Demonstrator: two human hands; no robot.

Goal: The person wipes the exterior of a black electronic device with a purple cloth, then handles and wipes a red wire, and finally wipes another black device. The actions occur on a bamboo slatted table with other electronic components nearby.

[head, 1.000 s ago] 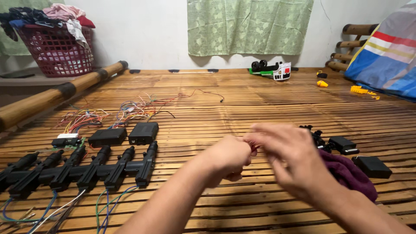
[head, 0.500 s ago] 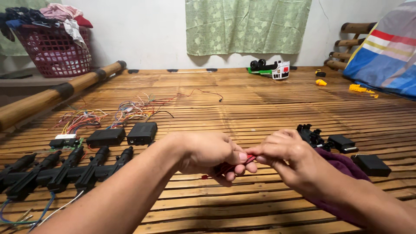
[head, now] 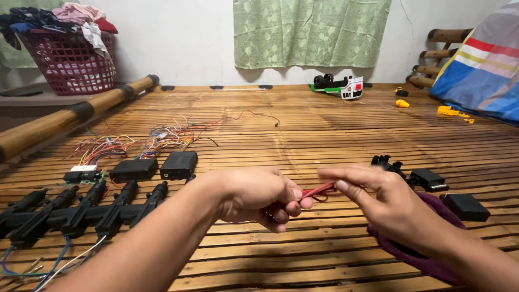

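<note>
Both my hands hold a thin red wire (head: 319, 190) stretched between them above the bamboo slat floor (head: 303, 130). My left hand (head: 259, 197) is closed in a fist around one end, thumb pressing on it. My right hand (head: 381, 203) pinches the other end between thumb and forefinger. A dark purple cloth (head: 427, 238) lies under my right wrist. To the left, a row of black door-lock actuators (head: 81, 211) lies on the floor with coloured leads trailing from them.
Two black control boxes (head: 157, 167) and tangled coloured wires (head: 135, 141) lie at the left. More black modules (head: 432, 181) sit at the right. A bamboo pole (head: 70, 116), a red laundry basket (head: 70, 62), an overturned toy car (head: 338, 85) and a striped bag (head: 481, 65) lie beyond.
My hands have drawn apart, so the red wire now shows stretched between them. The left hand moved left and the right hand moved right.
</note>
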